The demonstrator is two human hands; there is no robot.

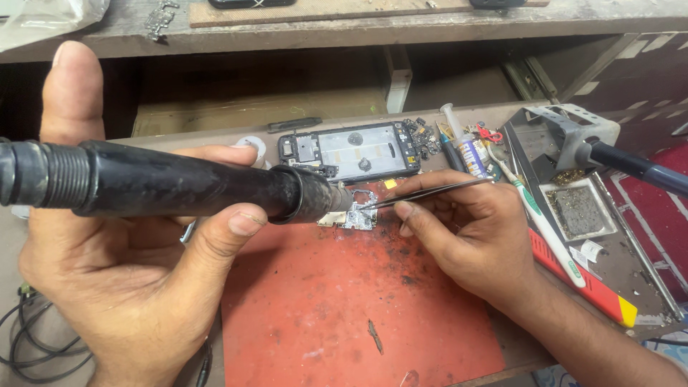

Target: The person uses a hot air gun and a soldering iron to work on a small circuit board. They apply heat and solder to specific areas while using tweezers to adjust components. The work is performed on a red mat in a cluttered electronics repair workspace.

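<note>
**A:** Two hands in shot, both busy. Left hand (136, 258) wraps a fat black hot-air handle (179, 188), fingers closed round the barrel, thumb up along the far side — looks like a steadying hold, so the nozzle stays aimed.

**B:** Nozzle where?

**A:** Just past the left fingertips, metal tip right over a small circuit board (356, 213). Can't tell if it touches.

**B:** Right hand?

**A:** Right hand (469, 236) pinches thin tweezers (430, 193), thumb and forefinger pressed together on the shafts. Points meet the board from the opposite side to the nozzle, probably so each tool has room. Whether the tips grip a part — too small to tell.

**B:** Board sits on?

**A:** Red work mat (337, 308), scorched dark just below the right fingers. Heel of the right hand rests on it, likely for bracing.

**B:** Beyond the grip?

**A:** Opened phone frame (349, 150) just behind the board. Syringe tube (466, 147) and white toothbrush (541, 215) past the right knuckles, within easy reach. Soldering stand (566, 136) further out, a tray (577, 211) in front of it.
</note>
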